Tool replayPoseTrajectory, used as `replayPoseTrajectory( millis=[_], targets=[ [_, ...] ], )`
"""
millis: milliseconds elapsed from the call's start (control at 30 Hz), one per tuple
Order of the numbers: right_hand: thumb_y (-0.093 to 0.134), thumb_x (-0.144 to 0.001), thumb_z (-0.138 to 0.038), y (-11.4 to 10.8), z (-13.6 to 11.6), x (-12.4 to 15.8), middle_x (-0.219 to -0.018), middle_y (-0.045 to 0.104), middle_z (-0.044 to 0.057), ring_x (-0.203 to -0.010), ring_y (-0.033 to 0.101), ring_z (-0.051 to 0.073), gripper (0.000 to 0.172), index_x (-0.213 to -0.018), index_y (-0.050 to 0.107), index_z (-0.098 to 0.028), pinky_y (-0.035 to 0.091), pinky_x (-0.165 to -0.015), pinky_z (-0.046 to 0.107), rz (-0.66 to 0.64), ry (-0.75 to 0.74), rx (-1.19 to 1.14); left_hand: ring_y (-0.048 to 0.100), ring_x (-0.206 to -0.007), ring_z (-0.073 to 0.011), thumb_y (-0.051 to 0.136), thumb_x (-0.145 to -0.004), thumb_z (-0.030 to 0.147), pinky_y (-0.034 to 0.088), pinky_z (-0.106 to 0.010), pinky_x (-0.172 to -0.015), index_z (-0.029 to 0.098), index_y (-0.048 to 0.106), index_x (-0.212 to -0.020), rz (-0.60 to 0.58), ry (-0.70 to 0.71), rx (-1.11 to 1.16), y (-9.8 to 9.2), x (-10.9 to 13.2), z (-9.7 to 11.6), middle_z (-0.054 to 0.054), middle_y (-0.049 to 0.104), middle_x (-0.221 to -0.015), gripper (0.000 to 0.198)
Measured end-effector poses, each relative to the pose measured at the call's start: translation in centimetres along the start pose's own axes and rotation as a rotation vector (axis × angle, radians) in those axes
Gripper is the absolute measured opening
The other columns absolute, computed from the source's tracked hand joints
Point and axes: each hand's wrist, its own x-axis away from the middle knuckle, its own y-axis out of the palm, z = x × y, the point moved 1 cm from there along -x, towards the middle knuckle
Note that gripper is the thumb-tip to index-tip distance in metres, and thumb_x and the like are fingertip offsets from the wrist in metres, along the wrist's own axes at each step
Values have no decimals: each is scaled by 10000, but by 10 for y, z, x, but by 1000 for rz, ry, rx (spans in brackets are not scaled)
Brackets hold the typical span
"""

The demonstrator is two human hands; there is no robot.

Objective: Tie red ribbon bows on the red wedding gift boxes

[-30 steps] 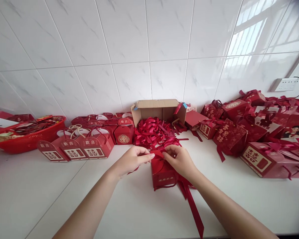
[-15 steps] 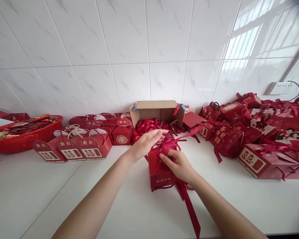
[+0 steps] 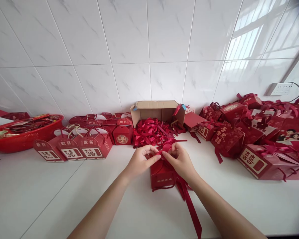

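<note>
the left hand (image 3: 141, 161) and right hand (image 3: 181, 161) both pinch ribbon (image 3: 167, 145) above the box (image 3: 161, 175), likely so one can pull against the other. the box sits between them on the table (image 3: 129, 212), probably for steadiness; the ribbon pile (image 3: 150, 130) lies just behind, presumably for reach.

Basin (image 3: 35, 137) cut by left edge; red box (image 3: 161, 175) partly hidden.

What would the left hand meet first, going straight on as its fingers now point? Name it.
Beyond the red ribbon at its fingertips, the left hand would most likely meet the right hand, facing it closely; exact depth is unclear.
</note>
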Motion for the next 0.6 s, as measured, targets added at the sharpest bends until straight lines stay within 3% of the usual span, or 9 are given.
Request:
replayPoseTrajectory(
  millis=[67,200,333,467,600],
  targets=[
    [598,-803,-390,0,0,0,-551,445,-81,-489,334,86,333,-728,317,-227,271,-470,217,-25,-20,-4,596,-772,-147,679,-750,316,457,-250,-706,178,611,-800,23,8,-5,2,0,-3,-7,656,-808,162],
    [556,-839,-365,-3,-6,3,-676,598,-10,-569,469,121,168,-824,546,-198,365,-535,247,-42,-81,144,576,-725,-131,667,-750,267,444,-235,-658,173,609,-786,82,17,31,5,0,-10,-8,647,-789,116],
    [593,-823,-361,-4,-9,7,-814,674,26,-696,561,165,180,-889,668,-211,440,-645,293,-65,-138,356,491,-594,-97,625,-741,180,397,-216,-562,177,623,-795,120,36,1,7,1,-15,19,603,-697,54],
    [616,-807,-291,-3,-4,7,-911,642,65,-847,583,206,133,-859,700,-202,461,-783,353,-13,-170,443,507,-605,-106,601,-757,182,412,-225,-573,178,639,-801,134,51,-25,9,2,-17,5,620,-711,58],
    [599,-820,-328,-4,-1,5,-1180,555,103,-1120,497,267,165,-805,701,-199,389,-957,441,-36,-108,420,560,-655,-124,583,-778,180,449,-239,-620,178,624,-806,131,60,16,11,2,-17,-7,637,-742,50]
  ],
)
